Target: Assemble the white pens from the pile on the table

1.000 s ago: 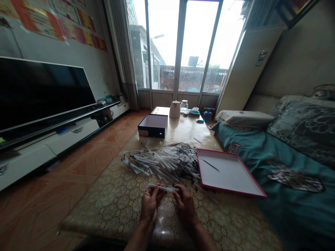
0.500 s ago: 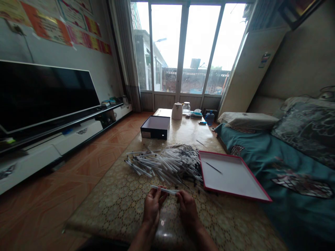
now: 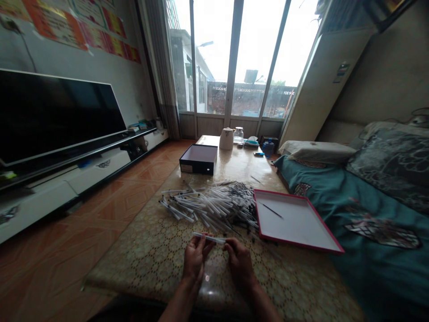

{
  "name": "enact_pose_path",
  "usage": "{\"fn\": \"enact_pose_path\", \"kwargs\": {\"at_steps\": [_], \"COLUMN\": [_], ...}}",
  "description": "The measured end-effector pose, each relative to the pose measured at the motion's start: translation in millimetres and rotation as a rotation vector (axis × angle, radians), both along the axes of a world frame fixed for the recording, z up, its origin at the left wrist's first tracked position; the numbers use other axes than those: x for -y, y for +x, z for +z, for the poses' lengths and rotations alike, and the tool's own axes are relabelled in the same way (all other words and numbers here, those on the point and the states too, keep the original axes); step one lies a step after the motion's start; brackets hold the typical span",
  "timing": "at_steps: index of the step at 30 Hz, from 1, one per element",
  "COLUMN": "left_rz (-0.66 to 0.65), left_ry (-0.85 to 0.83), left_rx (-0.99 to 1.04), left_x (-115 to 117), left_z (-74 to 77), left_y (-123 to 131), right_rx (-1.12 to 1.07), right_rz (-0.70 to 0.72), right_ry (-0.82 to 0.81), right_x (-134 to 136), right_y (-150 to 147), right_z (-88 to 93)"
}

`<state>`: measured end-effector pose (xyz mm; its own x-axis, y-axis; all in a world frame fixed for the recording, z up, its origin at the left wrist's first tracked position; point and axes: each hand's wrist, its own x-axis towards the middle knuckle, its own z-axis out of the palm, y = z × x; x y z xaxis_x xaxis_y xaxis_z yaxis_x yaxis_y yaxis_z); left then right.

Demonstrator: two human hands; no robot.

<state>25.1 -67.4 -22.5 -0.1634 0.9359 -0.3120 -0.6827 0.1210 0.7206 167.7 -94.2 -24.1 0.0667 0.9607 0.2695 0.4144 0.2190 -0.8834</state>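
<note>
Between my two hands, just above the near part of the table, is a thin whitish tube that looks like a pen barrel. My left hand is closed around its left part, whose end pokes out past the fingers. The fingers of my right hand pinch the tube's right end, hiding that tip. Just beyond my hands lies a loose pile of similar white tubes, with small black pieces among them. One thin dark stick, like a pen refill, lies in the shallow red-rimmed tray to the right.
A dark open box stands beyond the pile on the left. Farther back on the table are a light kettle, a glass jar and a tissue pack. A bed with a teal cover borders the right side.
My right hand has shifted slightly toward my left along the tube, so less of the tube shows between them. The whole view has tilted down a little.
</note>
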Motion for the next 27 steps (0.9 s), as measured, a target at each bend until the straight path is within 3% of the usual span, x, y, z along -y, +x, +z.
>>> {"fn": "enact_pose_path", "kwargs": {"at_steps": [8, 21, 27], "left_rz": [0.028, 0.023, 0.029], "left_ry": [-0.027, -0.013, -0.001], "left_rx": [-0.044, -0.044, -0.044], "left_x": [-0.4, 0.1, 0.7], "left_z": [-0.8, 1.4, 0.7], "left_y": [3.4, 2.8, 2.4], "right_rx": [-0.14, 0.077, -0.15], "right_rz": [-0.016, -0.035, -0.044], "right_ry": [-0.033, 0.079, -0.015], "right_x": [2.5, -0.5, 1.7], "right_y": [-1.6, 0.0, -0.2], "right_z": [0.7, 0.2, -0.4]}}
